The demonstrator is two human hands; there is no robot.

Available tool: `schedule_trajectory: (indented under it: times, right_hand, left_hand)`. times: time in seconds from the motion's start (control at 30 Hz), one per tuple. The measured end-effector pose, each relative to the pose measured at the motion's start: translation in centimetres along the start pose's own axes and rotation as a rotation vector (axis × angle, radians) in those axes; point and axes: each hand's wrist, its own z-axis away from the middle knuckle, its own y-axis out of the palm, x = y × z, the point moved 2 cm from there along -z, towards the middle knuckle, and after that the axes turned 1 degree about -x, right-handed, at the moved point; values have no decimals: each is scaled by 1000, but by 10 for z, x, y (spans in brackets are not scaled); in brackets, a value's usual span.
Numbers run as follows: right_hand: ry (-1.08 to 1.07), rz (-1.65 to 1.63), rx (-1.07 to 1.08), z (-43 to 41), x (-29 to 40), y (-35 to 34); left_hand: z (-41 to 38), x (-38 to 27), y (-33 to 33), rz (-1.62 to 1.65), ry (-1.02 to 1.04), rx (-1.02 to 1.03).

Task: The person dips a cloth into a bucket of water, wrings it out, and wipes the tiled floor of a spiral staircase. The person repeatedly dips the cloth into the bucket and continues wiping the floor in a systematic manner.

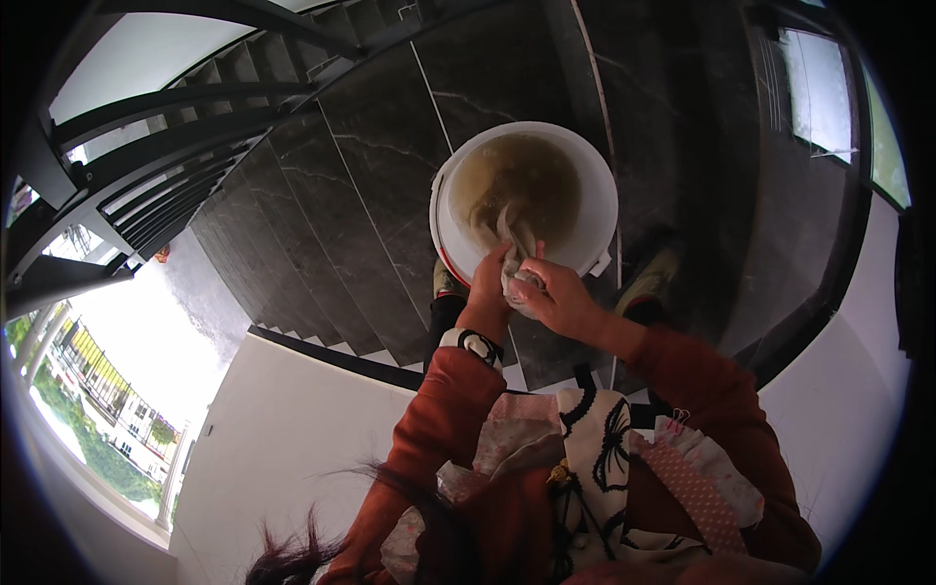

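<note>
A white plastic bucket (597, 197) holding murky brown water (537, 172) stands on the dark tiled floor in front of me. My left hand (491, 281) and my right hand (559, 296) both grip a wet, light grey cloth (517, 281) over the near rim. The cloth is bunched and twisted between my hands, and its far end hangs towards the water. Whether that end touches the water, I cannot tell. The palms and several fingers are hidden by the cloth and by the hands themselves.
Steps of dark tile (292, 241) descend on the left beside a black metal railing (168, 117). More stairs rise at the upper left. My shoes (651, 281) flank the bucket. A white wall (292, 431) lies at the lower left, and a window (817, 91) is at the right.
</note>
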Motion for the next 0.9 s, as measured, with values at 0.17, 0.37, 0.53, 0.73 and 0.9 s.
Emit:
schedule_trajectory:
  times: [0.17,0.37,0.53,0.73,0.9]
  right_hand:
    - [-134,310,-305,-21,-24,18]
    - [280,421,-504,-63,-91,6]
    - [179,493,-380,-72,-122,-19]
    - [359,93,46,-89,-104,-15]
    - [495,64,-1,-86,-182,13]
  left_hand:
    - [-3,-4,-17,-230,196,228]
    - [12,16,4,-210,374,-70]
    - [11,14,1,-1188,766,-171]
    - [28,33,14,-2116,848,-22]
    - [23,32,-24,-1935,923,-21]
